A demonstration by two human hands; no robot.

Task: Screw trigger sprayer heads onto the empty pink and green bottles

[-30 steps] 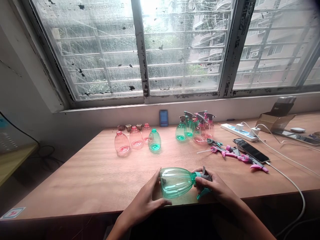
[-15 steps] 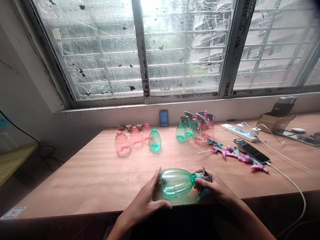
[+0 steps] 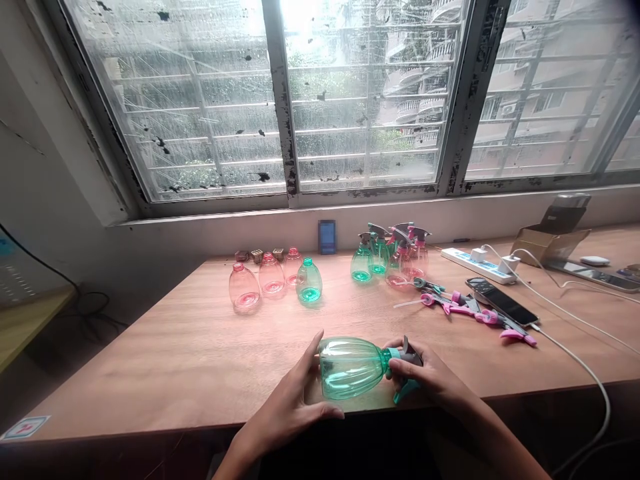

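Note:
A clear green spray bottle [image 3: 352,368] lies sideways above the table's front edge, its base to the left and its neck to the right. My left hand [image 3: 299,395] cups the base end, fingers behind it and thumb stretched out below. My right hand [image 3: 425,371] is closed around the collar and grey spray head [image 3: 411,355], whose green trigger points down. Farther back stand an open-necked green bottle [image 3: 309,283] and three open-necked pink bottles [image 3: 245,290]. Pink and green spray heads [image 3: 467,307] with tubes lie loose to the right.
Several bottles with spray heads fitted [image 3: 362,263] stand at the back. On the right are a black phone [image 3: 503,301], a white power strip [image 3: 477,265] with cables, and a cardboard box [image 3: 550,241]. A blue object [image 3: 327,237] leans against the wall.
Almost nothing differs. Both hands keep the same hold on the green spray bottle, and the view has shifted very slightly.

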